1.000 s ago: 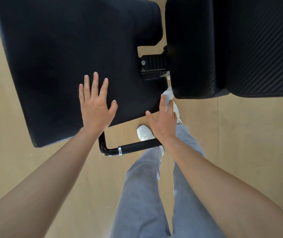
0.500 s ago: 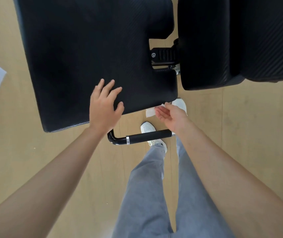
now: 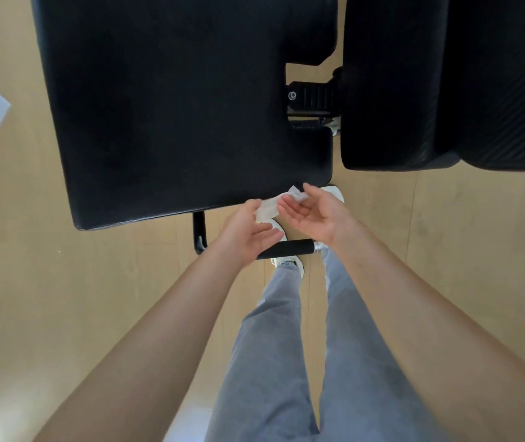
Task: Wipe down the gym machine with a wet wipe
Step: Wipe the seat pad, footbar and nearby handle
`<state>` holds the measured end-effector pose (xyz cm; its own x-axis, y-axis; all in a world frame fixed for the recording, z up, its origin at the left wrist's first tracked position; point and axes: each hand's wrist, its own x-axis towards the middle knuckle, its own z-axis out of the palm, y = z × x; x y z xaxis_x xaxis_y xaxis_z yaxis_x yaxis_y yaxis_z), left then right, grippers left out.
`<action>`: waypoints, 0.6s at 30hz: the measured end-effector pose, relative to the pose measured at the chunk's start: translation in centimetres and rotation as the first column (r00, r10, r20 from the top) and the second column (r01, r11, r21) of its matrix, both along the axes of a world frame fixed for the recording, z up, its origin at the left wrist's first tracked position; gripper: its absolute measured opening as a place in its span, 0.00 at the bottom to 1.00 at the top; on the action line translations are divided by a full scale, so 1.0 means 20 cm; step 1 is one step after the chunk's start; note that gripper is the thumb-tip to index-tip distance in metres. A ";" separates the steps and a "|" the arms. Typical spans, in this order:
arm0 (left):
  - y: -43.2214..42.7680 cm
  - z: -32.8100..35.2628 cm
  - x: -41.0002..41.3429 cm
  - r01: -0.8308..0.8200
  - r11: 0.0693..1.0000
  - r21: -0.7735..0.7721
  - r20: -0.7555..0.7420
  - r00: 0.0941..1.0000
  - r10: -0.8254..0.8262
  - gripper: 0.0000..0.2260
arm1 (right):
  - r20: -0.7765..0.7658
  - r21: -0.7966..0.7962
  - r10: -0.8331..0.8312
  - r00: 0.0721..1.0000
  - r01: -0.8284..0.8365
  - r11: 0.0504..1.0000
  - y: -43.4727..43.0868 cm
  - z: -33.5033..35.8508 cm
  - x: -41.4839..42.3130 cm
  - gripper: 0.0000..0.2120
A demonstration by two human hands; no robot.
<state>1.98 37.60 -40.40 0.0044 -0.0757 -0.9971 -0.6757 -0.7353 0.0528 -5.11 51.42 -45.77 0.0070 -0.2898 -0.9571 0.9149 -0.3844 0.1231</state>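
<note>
From my end: black seat pad [image 3: 175,106] fills the top, with the back pad [image 3: 446,81] to its right. Left hand [image 3: 248,234] and right hand [image 3: 315,215] are close together, palms up, just below the seat pad's near edge. The right pinches the wipe [image 3: 269,207]. The left touches its other end, can't tell if it's gripping.

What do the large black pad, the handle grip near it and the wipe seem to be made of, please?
The large black pad looks like padded black vinyl or leatherette: smooth, matte, rounded edges. The handle grip seems black rubber or foam, matte, ending in a shiny metal ring. The wipe looks like thin, limp nonwoven cloth, white and slightly translucent.
</note>
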 end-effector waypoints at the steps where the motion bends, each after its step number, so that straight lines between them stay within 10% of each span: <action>1: 0.00 -0.02 -0.01 -0.113 0.990 0.081 -0.001 0.994 0.114 0.26 | 0.006 0.010 0.004 1.000 -0.004 1.000 0.00 -0.01 0.00 0.18; 7: 0.01 -0.14 -0.05 -0.553 0.811 0.189 -0.077 0.815 0.574 0.22 | 0.018 0.115 0.013 1.000 -0.015 0.993 0.01 -0.03 -0.02 0.19; 18: -0.14 -0.03 0.03 -0.719 0.651 0.245 -0.089 0.652 0.753 0.31 | 0.053 -0.044 -0.036 0.998 0.039 0.998 -0.07 0.01 -0.03 0.21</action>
<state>2.49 34.78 -41.05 -0.1844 0.0495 -0.9816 0.1006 -0.9925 -0.0690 -5.81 50.01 -45.57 0.0448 -0.3333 -0.9418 0.8919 -0.4114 0.1880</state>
